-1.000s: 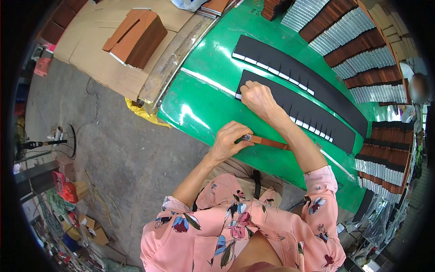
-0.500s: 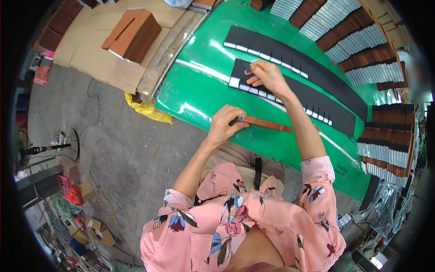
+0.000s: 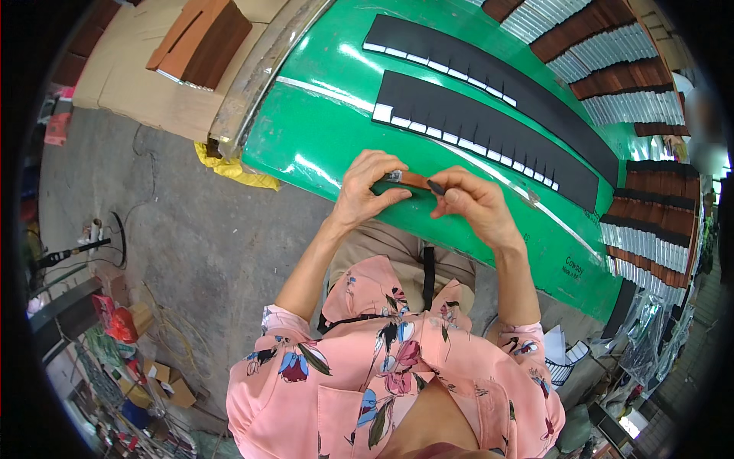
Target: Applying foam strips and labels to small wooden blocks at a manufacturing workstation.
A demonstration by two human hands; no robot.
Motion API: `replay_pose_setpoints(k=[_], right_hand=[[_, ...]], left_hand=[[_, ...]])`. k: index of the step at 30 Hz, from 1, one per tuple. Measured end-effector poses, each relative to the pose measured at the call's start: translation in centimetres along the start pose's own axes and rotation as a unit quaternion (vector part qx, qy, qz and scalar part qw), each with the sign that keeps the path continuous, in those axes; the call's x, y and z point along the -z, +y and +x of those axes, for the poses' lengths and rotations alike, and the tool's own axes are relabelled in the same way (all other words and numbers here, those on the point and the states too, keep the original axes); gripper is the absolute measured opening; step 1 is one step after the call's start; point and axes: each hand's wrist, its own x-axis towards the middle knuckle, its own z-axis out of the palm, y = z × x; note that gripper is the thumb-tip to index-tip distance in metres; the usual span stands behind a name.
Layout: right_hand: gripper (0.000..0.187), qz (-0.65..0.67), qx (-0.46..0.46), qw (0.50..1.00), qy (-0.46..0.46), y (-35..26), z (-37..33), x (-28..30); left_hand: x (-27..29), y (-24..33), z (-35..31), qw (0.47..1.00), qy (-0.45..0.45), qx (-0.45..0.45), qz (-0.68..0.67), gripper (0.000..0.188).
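My left hand grips a narrow brown strip near its shiny, clear-looking end, over the green table's near edge. My right hand is closed on a small dark piece, pinched between thumb and fingers against the strip's other end. The fingers partly hide both, so the dark piece's kind is unclear. Beyond the hands lies a fanned row of overlapping black pieces with white edges; more white shows at its left end. A second, similar black row lies farther back.
The green table carries stacked brown and silver strips along its right side and far right. At left, a brown bundle sits on a cardboard-covered surface. Yellow plastic hangs below the table's left corner.
My right hand has come down from the left end of the nearer black row to the brown strip, with the small dark piece. The head view has shifted slightly.
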Motion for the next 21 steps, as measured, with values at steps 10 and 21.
replay_pose_setpoints(k=[10, 21], right_hand=[[0.031, -0.515, 0.223, 0.806, 0.189, 2.1, 1.4, -3.1], [0.028, -0.505, 0.245, 0.796, 0.226, 3.3, 1.7, -3.4]], left_hand=[[-0.2, -0.4, -0.1, 0.999, 0.033, 0.009, -0.040, 0.031], [-0.2, -0.6, 0.0, 0.998, 0.042, -0.005, -0.047, 0.031]])
